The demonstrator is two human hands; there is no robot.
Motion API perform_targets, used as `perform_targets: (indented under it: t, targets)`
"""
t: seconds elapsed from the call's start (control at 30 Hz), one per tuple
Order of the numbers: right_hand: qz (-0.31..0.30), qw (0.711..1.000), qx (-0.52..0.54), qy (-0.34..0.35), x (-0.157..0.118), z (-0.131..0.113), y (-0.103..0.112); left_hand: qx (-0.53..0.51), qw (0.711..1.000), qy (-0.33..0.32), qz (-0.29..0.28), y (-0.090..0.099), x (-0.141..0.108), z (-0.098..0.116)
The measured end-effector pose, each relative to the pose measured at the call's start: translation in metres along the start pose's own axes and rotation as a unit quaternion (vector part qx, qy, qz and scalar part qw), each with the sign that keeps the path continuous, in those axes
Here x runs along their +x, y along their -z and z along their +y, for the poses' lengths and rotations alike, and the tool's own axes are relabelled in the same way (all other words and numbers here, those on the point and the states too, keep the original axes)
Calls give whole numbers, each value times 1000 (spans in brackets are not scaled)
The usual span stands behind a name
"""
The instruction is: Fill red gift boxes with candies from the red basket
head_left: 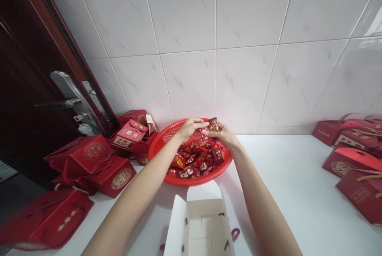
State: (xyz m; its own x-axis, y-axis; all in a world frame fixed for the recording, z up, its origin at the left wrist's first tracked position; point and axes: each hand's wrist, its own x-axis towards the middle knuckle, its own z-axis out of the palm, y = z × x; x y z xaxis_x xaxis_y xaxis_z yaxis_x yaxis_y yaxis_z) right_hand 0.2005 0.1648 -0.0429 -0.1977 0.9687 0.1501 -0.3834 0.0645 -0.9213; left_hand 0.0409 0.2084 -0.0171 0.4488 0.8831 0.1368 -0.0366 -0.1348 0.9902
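Note:
My left hand (190, 128) and my right hand (226, 134) are close together above the far side of a red plastic basket (152, 153). Between them are dark red wrapped candies (213, 124) with gold print. The fingers of both hands are closed on the wrappers; how many pieces each one has, I cannot tell. Beneath my hands, a heap of red wrapped candies (193, 159) lies in the basket. An open white-lined box (203, 226) stands nearer to me, its flaps up and its inside bare. A dark red cord (235, 234) shows at its right side.
On the left are several red gift boxes (89, 152), some stacked, by a dark wooden door (20, 49) with a metal handle (68, 88). More red boxes (358, 172) line the right end of the white tabletop (280, 168). A tiled wall (191, 81) rises behind the basket.

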Motion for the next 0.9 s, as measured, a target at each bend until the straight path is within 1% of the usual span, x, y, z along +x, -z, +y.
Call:
perform_targets:
  t: [0.1,0.23,0.37,0.43,0.5,0.53,0.6,0.67,0.77,0.9]
  targets:
    - [16,999,-31,-19,2,2,2,52,998,-34,7,0,1,-2]
    - [10,999,-47,-26,2,3,4,106,992,-62,-3,-1,2,-5]
    - [11,999,-40,-21,1,1,2,115,991,-71,2,-2,4,-6]
    - [17,999,-43,-10,1,1,2,103,992,-67,20,-1,7,-8]
    - [36,999,-36,-4,3,1,3,94,993,-50,48,4,11,-11]
    - [49,998,-30,-3,3,1,3,106,992,-34,61,7,13,-13]
    - [74,997,-21,1,5,2,5,164,984,1,69,15,16,-20]
    - [95,995,-15,9,7,3,7,230,971,30,53,22,16,-29]
    - [114,993,0,13,8,5,8,288,955,68,13,30,14,-43]
    - [125,992,5,7,9,7,10,333,938,91,-18,29,13,-55]
